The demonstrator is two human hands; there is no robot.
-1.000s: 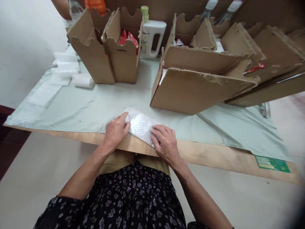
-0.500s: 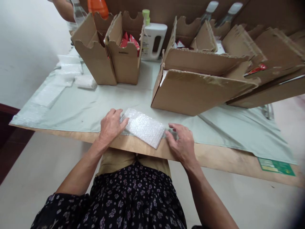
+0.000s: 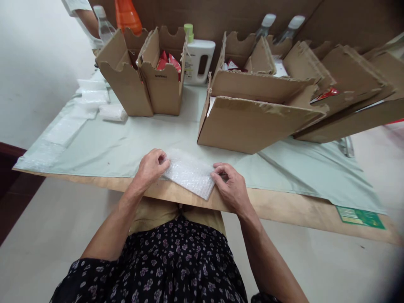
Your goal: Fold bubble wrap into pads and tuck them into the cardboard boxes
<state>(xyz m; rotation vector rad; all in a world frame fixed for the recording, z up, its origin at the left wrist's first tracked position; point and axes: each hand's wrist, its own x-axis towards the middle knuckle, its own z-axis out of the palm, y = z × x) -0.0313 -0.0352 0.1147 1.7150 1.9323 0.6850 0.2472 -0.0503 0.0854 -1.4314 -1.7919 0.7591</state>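
L hand [image 3: 150, 166] is being held palm-in, thumb & index being pinched nr the tips, other fingers being curled. R hand [image 3: 232, 185] is being held approx. opp., slightly lower in view, thumb & index likewise being pinched. L forearm [image 3: 109, 227] & R forearm [image 3: 268, 248] are being angled fwd & inward, elbows being spread, wrists [image 3: 138, 189] being held nearly straight.

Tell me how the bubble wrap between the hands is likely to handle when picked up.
The bubble wrap is probably light for its size, since it looks like thin, bubbled plastic. It may bend or sag if lifted by one end, as nothing visibly stiffens it. Lying flat by the table edge, it would more likely slide than roll or tip.
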